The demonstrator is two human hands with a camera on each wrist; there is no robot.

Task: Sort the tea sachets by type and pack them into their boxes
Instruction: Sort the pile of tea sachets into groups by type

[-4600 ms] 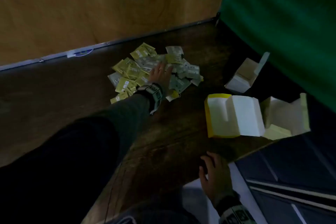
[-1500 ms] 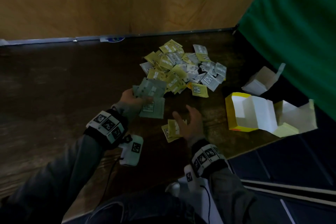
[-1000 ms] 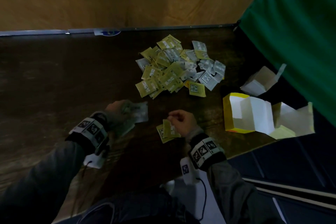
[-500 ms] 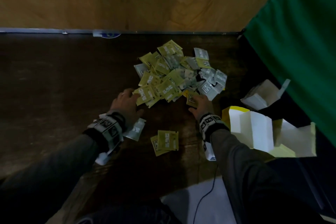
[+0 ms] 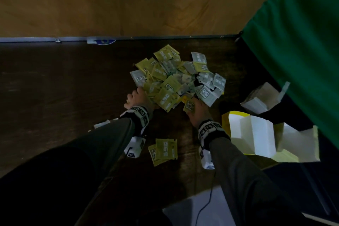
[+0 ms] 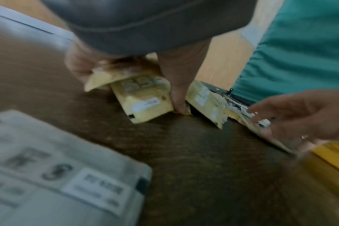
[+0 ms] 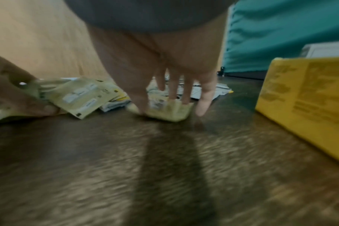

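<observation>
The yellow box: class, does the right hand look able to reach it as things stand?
Probably yes. The right hand, pinching a yellow sachet at the pile's near edge, sits just beside the open yellow box, with only bare table between them.

A loose heap of yellow and grey sachets (image 5: 180,79) lies far on the table. Two yellow sachets (image 5: 165,149) lie near, apart from it. An open yellow box (image 5: 249,136) and a grey box (image 5: 260,98) sit right.
</observation>
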